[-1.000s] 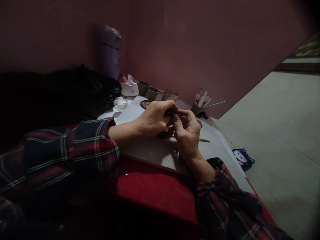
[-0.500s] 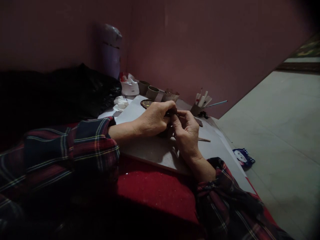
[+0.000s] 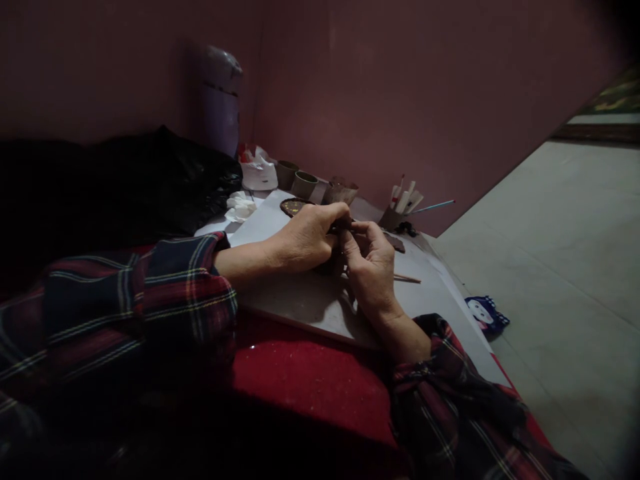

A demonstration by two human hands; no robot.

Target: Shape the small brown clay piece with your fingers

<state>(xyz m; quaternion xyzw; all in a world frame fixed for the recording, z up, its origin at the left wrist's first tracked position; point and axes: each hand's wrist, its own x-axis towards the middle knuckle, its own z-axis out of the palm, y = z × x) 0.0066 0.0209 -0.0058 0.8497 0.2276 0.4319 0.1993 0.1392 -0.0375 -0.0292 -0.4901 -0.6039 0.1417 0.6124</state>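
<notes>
Above the white board (image 3: 287, 300), my left hand (image 3: 307, 237) and my right hand (image 3: 370, 263) meet, with curled fingers closed on a small dark brown piece (image 3: 341, 227). Most of that piece is hidden by the fingers, so its shape and kind cannot be made out. My right thumb and forefinger pinch it from the near right side, while my left hand wraps it from the left. Just behind my left hand lies a dark round dish-like piece (image 3: 294, 207) with yellow specks. To the right of my right hand rest a thin brown stick (image 3: 407, 279) and a flat brown slab (image 3: 395, 243).
Along the wall stand brown cups (image 3: 305, 181), a white tub (image 3: 260, 175) and a holder with pens (image 3: 394, 219). Crumpled tissue (image 3: 241, 207) and a black plastic bag (image 3: 165, 180) are on the left. A blue pouch (image 3: 487, 315) is at the right, beyond the red table edge.
Both hands keep nearly the same place and hold. My right fingers have shifted very slightly to the left, and slightly more of the brown slab shows.
</notes>
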